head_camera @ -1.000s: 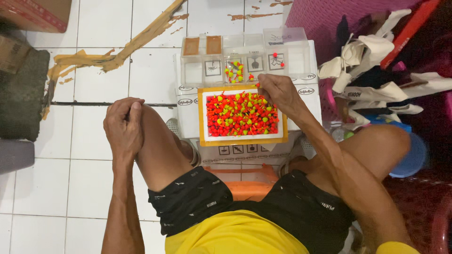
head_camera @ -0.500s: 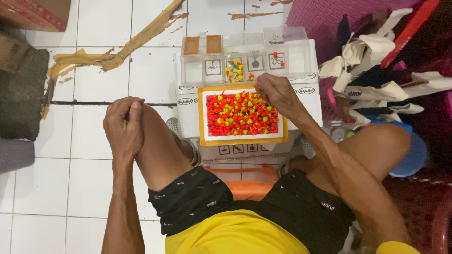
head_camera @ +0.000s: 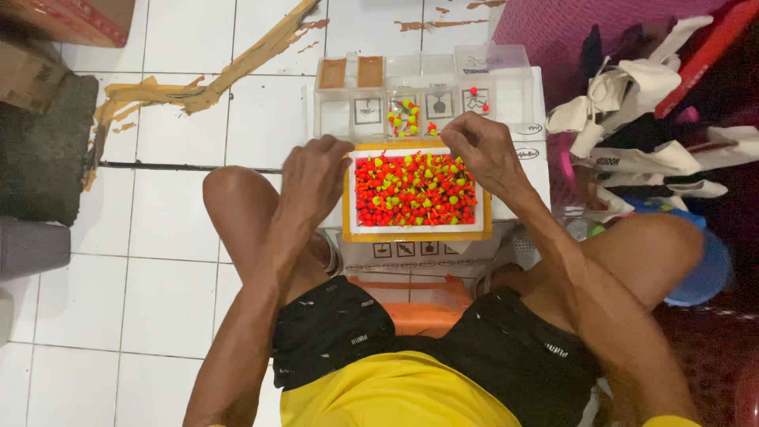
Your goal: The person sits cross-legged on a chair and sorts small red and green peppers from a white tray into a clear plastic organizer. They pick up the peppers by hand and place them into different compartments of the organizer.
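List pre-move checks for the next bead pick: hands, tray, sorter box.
1. Right hand at the far edge of the tray: ok.
2. Right hand holding a bead: cannot tell, fingertips curled.
3. Left hand at the tray's left edge, steadying it: cannot tell whether it touches.
4. Tray stocked with red and yellow-green beads: ok.
5. Clear sorter box within reach behind the tray, some compartments holding beads: ok.
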